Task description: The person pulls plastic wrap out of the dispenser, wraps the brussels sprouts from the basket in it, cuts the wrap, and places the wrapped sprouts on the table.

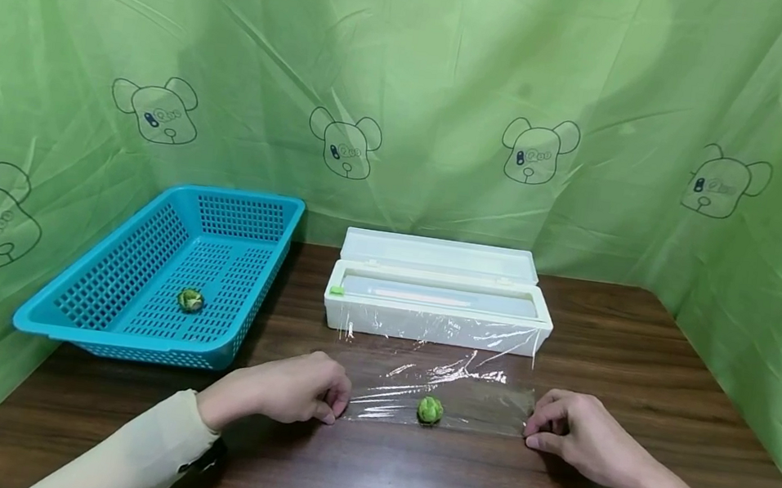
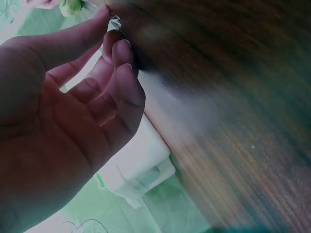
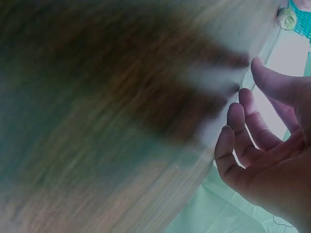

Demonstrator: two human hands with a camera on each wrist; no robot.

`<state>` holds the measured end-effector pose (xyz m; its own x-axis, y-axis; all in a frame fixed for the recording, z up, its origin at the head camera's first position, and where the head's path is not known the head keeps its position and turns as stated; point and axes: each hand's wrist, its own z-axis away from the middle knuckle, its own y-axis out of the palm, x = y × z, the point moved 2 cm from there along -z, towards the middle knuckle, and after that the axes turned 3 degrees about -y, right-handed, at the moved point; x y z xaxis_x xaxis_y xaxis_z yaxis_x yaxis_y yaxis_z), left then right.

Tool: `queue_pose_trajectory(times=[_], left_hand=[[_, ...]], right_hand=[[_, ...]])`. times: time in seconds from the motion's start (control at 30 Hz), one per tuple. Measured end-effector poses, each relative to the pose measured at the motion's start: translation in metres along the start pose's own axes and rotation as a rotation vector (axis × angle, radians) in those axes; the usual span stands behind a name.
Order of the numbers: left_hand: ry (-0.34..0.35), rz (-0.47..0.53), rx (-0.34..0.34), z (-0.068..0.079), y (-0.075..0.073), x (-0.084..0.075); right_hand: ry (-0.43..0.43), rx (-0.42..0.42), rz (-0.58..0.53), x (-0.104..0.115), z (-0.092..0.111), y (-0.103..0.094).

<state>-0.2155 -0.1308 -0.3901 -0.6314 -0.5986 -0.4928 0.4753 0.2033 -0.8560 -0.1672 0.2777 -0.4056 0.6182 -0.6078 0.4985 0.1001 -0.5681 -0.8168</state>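
Note:
A sheet of clear cling film [image 1: 480,408] stretches forward from a white dispenser box [image 1: 435,328] over the dark table. My left hand [image 1: 301,389] pinches its front left corner between thumb and fingers; a crumpled bit of film [image 2: 115,22] shows at those fingertips in the left wrist view. At the front right corner, my right hand [image 1: 584,436] pinches the film with thumb and forefinger, the other fingers loosely bent. Between the hands, near the film's front edge, sits a green Brussels sprout [image 1: 430,410], also visible in the right wrist view [image 3: 286,18].
To the left stands a blue plastic basket [image 1: 148,344] with another Brussels sprout [image 1: 191,300] inside. The dispenser's lid [image 1: 441,256] is raised at the back, and a small green piece [image 1: 336,290] sits on its left end. Green cloth [image 1: 442,78] hangs behind and along both sides.

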Motion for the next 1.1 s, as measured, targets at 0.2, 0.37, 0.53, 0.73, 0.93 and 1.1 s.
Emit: queue_pose_trajectory(times=[0.2,0.37,0.53,0.73,0.93,1.1], left_hand=[[-0.018,0.011,0.002,0.001,0.0,0.001],[-0.042,0.02,0.004,0.0,0.001,0.002],[-0.016,0.0,-0.001,0.0,0.001,-0.001],[-0.01,-0.018,-0.002,0.003,0.0,-0.003],[0.008,-0.001,-0.002,0.004,-0.003,-0.004],[0.0,0.002,-0.006,0.005,-0.007,-0.004]], right_hand=[[0.018,0.029,-0.012,0.001,0.0,-0.003],[0.05,0.057,-0.028,0.003,-0.001,-0.007],[0.094,0.079,-0.048,0.002,-0.001,-0.01],[0.099,0.087,-0.051,0.002,-0.001,-0.011],[0.087,0.084,-0.06,0.003,-0.001,-0.013],[0.093,0.08,-0.072,0.002,-0.002,-0.015]])
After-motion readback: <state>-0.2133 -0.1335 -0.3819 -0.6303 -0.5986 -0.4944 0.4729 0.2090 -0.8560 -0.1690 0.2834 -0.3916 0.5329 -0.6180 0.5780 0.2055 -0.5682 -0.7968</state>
